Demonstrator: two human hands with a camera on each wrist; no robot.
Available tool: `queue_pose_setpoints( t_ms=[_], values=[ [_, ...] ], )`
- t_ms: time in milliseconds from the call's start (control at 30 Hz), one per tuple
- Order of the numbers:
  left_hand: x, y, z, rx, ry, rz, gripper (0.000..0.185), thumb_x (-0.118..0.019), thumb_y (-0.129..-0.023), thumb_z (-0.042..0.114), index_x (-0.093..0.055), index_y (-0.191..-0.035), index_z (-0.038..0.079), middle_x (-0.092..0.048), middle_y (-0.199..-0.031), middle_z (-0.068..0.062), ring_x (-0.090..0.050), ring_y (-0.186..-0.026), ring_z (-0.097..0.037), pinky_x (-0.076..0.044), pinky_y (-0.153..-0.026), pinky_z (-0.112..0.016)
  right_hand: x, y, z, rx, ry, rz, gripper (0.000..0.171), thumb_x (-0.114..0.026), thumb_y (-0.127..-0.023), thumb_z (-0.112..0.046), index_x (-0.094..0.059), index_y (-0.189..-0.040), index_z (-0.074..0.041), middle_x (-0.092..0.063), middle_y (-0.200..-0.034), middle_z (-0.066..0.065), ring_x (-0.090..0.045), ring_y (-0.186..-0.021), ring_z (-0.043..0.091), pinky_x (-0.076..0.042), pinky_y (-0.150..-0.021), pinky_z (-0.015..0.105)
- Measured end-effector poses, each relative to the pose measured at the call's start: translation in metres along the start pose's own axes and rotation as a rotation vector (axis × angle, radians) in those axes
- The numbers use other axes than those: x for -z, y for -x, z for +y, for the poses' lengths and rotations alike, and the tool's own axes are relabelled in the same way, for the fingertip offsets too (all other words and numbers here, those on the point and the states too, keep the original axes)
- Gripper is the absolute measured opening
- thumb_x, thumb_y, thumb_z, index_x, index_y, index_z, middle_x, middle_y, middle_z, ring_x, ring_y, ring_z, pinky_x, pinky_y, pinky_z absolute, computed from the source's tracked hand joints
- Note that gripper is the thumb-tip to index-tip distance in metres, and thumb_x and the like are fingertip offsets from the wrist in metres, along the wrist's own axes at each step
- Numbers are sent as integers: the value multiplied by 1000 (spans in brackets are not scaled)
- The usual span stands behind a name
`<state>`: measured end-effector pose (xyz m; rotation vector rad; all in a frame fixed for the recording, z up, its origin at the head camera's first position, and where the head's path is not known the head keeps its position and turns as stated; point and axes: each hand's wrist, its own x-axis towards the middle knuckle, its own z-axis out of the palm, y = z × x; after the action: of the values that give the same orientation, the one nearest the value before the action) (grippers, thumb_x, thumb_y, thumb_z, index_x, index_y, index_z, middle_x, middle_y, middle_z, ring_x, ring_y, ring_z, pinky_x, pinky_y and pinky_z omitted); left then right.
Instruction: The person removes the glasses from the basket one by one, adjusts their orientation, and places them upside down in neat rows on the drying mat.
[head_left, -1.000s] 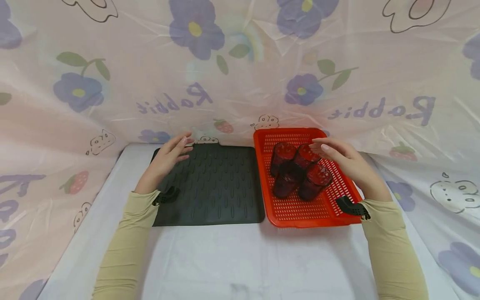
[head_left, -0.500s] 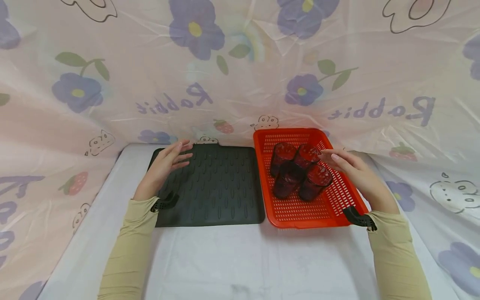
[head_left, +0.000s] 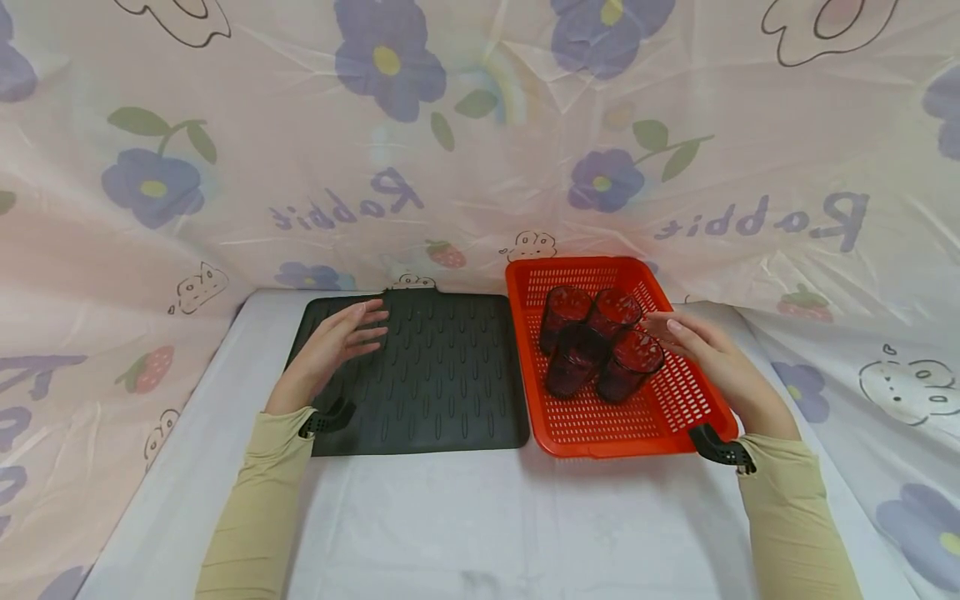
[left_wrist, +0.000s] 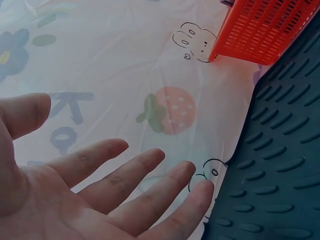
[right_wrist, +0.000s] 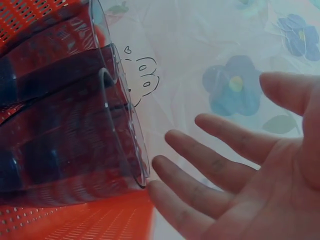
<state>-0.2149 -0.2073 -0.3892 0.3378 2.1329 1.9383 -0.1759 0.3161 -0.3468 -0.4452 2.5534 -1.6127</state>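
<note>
The right hand [head_left: 712,354], fingers spread, reaches beside 4 cups [head_left: 596,342] (standing clustered) in the red basket [head_left: 678,400]; the left hand [head_left: 333,346], fingers relaxed, hovers over the black mat [head_left: 450,392].

Orange-red perforated basket [head_left: 678,408], dark-red translucent cups [head_left: 600,346], black ridged mat [head_left: 442,375], floral pink sheet [head_left: 225,167]

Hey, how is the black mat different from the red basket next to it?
The black mat lies flat and is solid, with raised ribs; the red basket has raised walls and is perforated all over. The mat carries nothing but the left hand over its left part, while the basket holds four dark cups, with the right hand beside them. Both are roughly rectangular and sit side by side on the white table.
</note>
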Motion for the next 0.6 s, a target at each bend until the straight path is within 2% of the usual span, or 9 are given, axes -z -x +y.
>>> queue_pose_setpoints(
  t_ms=[100,300,467,600],
  values=[
    [0,1,-4,-4,5,-2,61,-37,-102,48,-30,-150,11,-34,-150,-16,-40,-132,-34,-37,-105,-47,1,-1,1,3,8,16,48,-37,-106,-29,-44,-137,7,-54,-132,12,-51,-120,12,-40,-97,16],
    [-1,2,-7,-11,17,-6,61,-37,-102,47,-30,-150,10,-34,-149,-17,-38,-132,-38,-37,-105,-48,2,-6,5,-18,-11,32,50,-38,-105,-33,-45,-136,5,-53,-131,13,-51,-118,11,-40,-97,18],
    [-1,2,-8,-6,31,-6,61,-38,-102,47,-31,-150,11,-34,-149,-16,-36,-133,-39,-36,-105,-50,3,-10,12,19,-29,13,49,-37,-105,-29,-42,-136,9,-56,-127,6,-53,-115,10,-42,-94,17],
    [-2,3,-7,-5,34,-7,60,-37,-102,47,-31,-150,11,-34,-149,-16,-37,-133,-37,-35,-106,-50,3,-13,16,7,-20,7,50,-37,-105,-30,-42,-136,9,-53,-130,12,-52,-118,14,-42,-94,16]
  ],
)
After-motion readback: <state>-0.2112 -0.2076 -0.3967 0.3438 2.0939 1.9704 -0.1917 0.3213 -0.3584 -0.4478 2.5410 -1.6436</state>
